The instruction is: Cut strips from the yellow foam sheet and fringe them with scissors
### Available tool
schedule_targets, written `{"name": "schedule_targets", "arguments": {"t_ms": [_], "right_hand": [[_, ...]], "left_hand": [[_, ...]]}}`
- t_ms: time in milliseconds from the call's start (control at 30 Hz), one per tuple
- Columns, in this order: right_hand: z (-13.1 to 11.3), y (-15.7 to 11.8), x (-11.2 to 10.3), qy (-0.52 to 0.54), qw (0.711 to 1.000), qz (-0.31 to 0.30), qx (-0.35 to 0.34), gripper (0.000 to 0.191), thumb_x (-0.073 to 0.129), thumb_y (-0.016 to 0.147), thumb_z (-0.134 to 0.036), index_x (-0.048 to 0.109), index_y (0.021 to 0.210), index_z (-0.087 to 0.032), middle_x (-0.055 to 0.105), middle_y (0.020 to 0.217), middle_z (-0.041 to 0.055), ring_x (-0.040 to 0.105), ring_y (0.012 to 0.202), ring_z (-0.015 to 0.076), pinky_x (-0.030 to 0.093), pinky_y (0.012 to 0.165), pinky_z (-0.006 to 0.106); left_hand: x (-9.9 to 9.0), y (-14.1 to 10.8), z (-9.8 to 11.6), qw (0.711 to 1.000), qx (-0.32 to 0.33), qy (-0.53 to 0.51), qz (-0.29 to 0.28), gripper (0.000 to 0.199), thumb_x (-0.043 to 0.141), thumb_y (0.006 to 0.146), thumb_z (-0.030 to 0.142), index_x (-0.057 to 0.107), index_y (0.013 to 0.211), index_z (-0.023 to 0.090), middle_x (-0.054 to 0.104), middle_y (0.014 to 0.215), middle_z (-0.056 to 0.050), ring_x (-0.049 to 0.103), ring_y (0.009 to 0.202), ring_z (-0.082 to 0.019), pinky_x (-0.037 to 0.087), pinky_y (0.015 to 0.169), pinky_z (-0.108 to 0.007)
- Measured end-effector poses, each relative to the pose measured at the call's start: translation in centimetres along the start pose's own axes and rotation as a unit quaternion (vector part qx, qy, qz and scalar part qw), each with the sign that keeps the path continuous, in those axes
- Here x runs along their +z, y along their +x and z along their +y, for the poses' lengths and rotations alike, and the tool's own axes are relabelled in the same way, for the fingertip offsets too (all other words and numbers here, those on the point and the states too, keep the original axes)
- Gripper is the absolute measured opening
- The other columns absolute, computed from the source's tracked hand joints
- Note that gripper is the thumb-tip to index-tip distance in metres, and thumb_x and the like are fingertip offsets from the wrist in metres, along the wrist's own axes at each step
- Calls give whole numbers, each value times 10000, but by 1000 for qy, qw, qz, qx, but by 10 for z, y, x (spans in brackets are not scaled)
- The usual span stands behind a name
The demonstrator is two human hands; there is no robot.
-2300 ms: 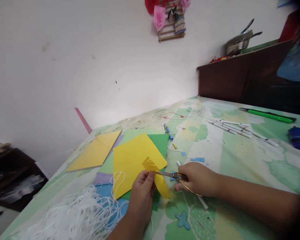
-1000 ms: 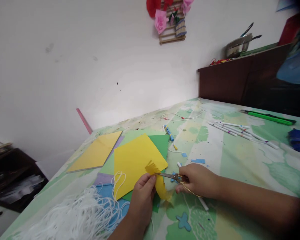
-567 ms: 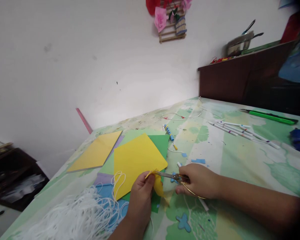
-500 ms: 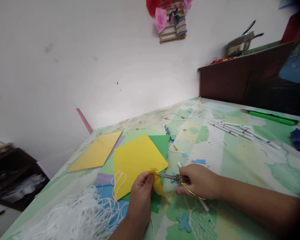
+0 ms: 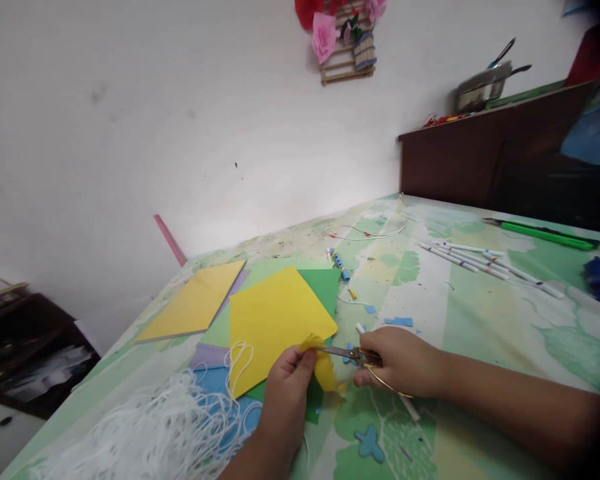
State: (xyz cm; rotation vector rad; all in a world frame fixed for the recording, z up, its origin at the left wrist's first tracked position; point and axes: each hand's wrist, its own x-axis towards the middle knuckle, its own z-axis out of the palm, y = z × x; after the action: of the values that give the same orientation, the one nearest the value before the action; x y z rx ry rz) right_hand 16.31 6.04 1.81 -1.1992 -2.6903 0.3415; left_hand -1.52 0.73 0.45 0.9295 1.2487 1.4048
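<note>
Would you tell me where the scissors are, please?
In the head view, the scissors are low, right of centre, in the right hand, at the yellow strip.

light: moderate, diffuse; wall [image 5: 290, 180] brightest low-centre, greyer upper left | shadows: soft; cabinet [image 5: 450, 163] near-black toward right | right edge: dark, blurred | yellow strip [image 5: 325, 372]: free end smeared | wide-angle stretch at sides

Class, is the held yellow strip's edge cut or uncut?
Cut, at least partly: the yellow strip fans into narrow tabs beside the left hand.
</note>
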Motion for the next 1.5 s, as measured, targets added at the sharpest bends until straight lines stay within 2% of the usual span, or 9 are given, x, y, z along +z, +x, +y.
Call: {"name": "schedule_targets", "arguments": {"t_ms": [133,300,567,767,1300,1500], "right_hand": [[0,1,0,-1,1000,1,-2,435,380,660,-610,500,626,-194,543,568,5,457,505,134,191,422,216],[-1,1,-1,-7,1000,0,-5,433,387,654,-611,497,631,-193,553,573,5,470,506,137,192,417,216],[-1,0,-2,-14,1000,-7,-1,403,403,671,-577,507,629,-190,564,571,11,485,508,140,205,410,214],[-1,0,0,-19,1000,-4,-3,395,398,685,-561,511,633,-187,567,576,17,499,523,147,215,415,215],[0,2,0,-16,1000,-9,2,404,422,654,-586,508,628,-191,567,571,14,493,520,147,212,411,212],[0,0,-2,3,1000,-6,2,449,391,637,-628,496,635,-191,549,575,7,464,500,134,213,420,212]], "left_hand": [[2,-1,2,999,-14,-33,-20,151,563,655,291,578,660,141,560,547,12,510,538,-109,408,557,-232],[1,0,1,1000,-13,-23,0,148,569,650,275,559,597,137,510,478,35,448,460,-75,355,462,-179],[5,0,2,998,-25,-59,1,129,585,619,267,571,607,140,536,504,25,482,500,-95,359,498,-205],[7,0,5,997,-28,-70,2,119,587,616,254,574,617,136,483,462,45,427,447,-76,320,457,-194],[6,-1,6,993,-40,-103,-31,117,572,632,236,570,659,122,577,520,10,511,500,-108,382,510,-226],[8,-3,8,995,-35,-97,-8,112,589,619,239,565,626,130,570,497,20,508,485,-102,386,502,-217]]}}
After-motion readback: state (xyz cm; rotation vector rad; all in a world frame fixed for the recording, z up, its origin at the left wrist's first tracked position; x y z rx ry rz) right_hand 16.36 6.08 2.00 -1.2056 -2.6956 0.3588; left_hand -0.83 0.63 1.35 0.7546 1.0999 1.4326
